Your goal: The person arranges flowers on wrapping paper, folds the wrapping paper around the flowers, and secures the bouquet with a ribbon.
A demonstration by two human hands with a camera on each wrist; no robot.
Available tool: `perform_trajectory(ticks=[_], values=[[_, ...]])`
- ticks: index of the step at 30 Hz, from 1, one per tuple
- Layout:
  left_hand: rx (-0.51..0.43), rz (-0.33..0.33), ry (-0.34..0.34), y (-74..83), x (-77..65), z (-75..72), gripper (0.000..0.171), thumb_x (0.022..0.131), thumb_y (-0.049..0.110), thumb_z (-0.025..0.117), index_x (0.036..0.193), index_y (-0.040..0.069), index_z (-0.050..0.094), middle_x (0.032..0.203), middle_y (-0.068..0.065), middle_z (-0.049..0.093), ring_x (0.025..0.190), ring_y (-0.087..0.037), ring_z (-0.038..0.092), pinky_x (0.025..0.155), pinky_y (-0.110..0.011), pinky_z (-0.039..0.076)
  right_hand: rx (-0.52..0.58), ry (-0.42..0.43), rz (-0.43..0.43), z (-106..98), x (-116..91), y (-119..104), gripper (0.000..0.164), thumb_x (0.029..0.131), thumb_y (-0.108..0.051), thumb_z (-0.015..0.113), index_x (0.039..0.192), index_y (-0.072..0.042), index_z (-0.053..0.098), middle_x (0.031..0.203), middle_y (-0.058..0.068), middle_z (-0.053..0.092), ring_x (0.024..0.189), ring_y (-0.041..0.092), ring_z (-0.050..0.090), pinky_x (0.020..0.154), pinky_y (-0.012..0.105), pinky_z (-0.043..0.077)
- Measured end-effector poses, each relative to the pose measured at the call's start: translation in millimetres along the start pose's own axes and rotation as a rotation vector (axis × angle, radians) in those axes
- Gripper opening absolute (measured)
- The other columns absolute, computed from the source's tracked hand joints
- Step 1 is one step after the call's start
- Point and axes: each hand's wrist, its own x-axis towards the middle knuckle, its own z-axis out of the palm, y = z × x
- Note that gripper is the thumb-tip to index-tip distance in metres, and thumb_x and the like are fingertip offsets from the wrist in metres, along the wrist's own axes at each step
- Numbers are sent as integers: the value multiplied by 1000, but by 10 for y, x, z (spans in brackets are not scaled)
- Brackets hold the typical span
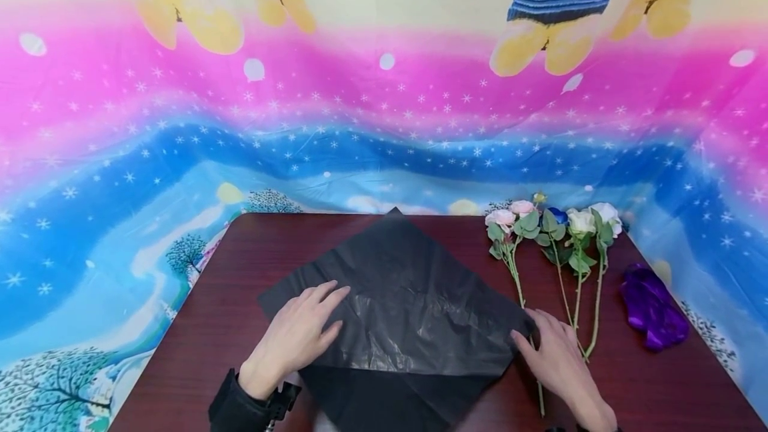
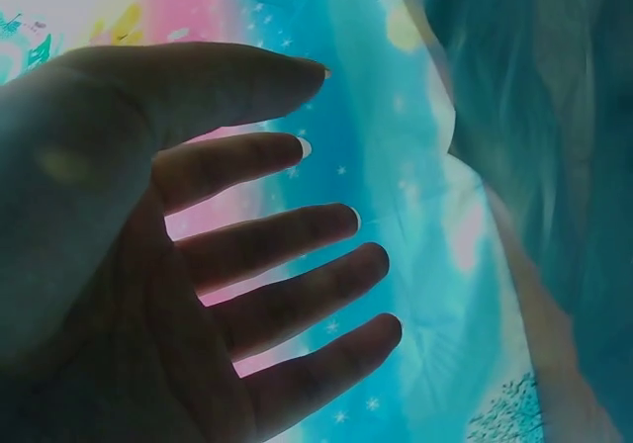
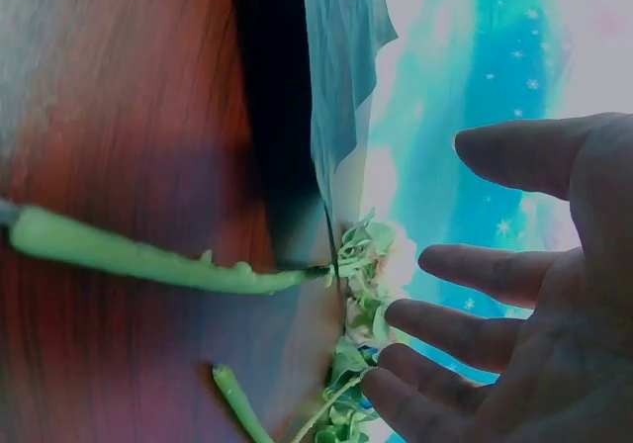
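Observation:
A thin black sheet, creased and shiny in its middle, lies cornerwise on the table with one corner pointing away; a straight edge or fold crosses its near part. My left hand is over the sheet's left side, fingers spread; the left wrist view shows the hand holding nothing. Beside the sheet's right corner is my right hand, thumb and fingers apart. In the right wrist view that hand is loosely extended with nothing between its fingers. A green stem shows near it.
Several artificial roses lie on the right side of the dark red table, including a pink rose and a white rose. A crumpled shiny purple piece sits near the right edge. A patterned cloth hangs behind.

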Motion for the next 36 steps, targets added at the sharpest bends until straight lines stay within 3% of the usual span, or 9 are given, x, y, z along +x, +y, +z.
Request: perform_trajectory(ticks=[6,13,21,30,36], values=[[-31,0,-35,17,-3,101,47,87,22,70,131,13,57,131,-14,54,114,-29,55,81,-44,49,-19,-19,0,-12,88,85,52,92,-26,63,127,11,51,125,33,51,117,48,42,96,58,23],[-39,-9,-52,7,-13,197,46,87,21,70,130,13,57,130,-13,54,114,-29,55,82,-44,48,-37,-97,109,-41,189,170,57,95,-32,57,131,11,48,128,35,47,117,52,36,92,61,28],[-41,9,-64,11,4,281,44,89,21,68,130,12,57,130,-12,54,112,-29,55,82,-44,48,-72,-78,108,-14,298,235,45,95,-23,55,124,11,55,123,34,51,113,55,40,90,64,33],[-31,10,-65,-4,-7,305,47,90,24,67,134,17,54,132,-11,52,114,-27,54,84,-42,48,-97,-141,175,-51,410,284,42,98,-22,49,128,6,54,128,34,45,111,57,40,80,64,40],[-49,11,-64,3,6,319,46,90,21,67,133,14,55,132,-12,53,113,-29,55,82,-43,48,-101,-159,182,-35,449,310,42,97,-23,51,127,7,54,126,34,47,110,55,44,79,62,41]])
